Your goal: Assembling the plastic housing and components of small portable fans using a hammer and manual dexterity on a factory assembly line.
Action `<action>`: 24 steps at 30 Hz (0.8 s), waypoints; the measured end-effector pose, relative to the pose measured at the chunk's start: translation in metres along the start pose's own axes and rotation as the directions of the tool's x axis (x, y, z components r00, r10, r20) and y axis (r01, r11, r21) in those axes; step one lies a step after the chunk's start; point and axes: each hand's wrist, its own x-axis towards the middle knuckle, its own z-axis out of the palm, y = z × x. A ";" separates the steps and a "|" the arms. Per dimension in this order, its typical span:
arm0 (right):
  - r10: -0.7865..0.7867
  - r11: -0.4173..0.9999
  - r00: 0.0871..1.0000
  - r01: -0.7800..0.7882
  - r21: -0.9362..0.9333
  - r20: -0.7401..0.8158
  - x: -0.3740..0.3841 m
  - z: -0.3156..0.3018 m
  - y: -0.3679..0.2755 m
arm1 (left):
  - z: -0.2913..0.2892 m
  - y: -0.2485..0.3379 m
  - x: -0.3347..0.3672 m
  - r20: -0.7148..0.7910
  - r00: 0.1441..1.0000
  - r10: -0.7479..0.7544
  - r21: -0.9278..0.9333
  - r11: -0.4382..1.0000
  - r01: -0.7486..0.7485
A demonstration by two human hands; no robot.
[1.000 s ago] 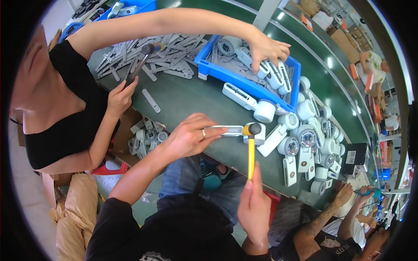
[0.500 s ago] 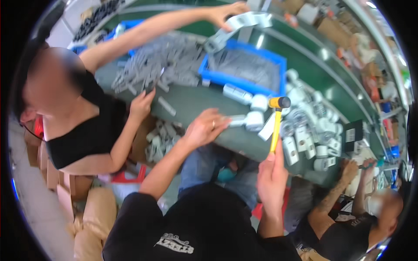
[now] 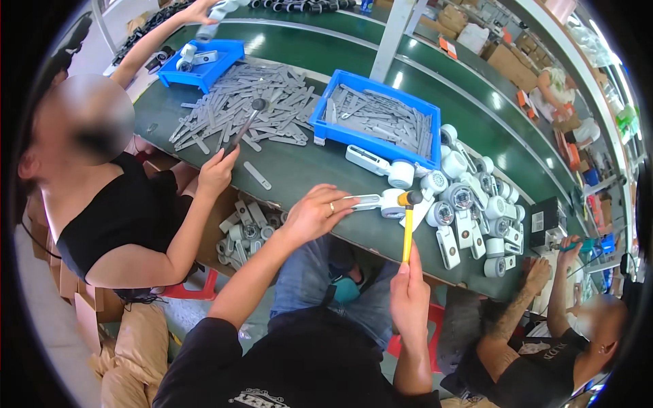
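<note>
Over the white part (image 3: 391,202), hammer (image 3: 408,224) has dropped

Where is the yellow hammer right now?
In the head view, the yellow-handled hammer is just right of centre, upright in the person's right hand. Its head sits by the white part that the left hand steadies on the green table.

- The left hand (image 3: 314,212) pins a white part (image 3: 381,201) on the green table (image 3: 299,170).
- The right hand (image 3: 409,294) grips a yellow-handled hammer (image 3: 407,228), its head touching the part.
</note>
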 end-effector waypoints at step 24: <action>-0.126 0.966 0.956 0.179 -0.187 0.266 0.020 -0.011 -0.039 | -0.007 0.003 0.007 0.241 0.872 -0.426 -0.135 0.875 0.465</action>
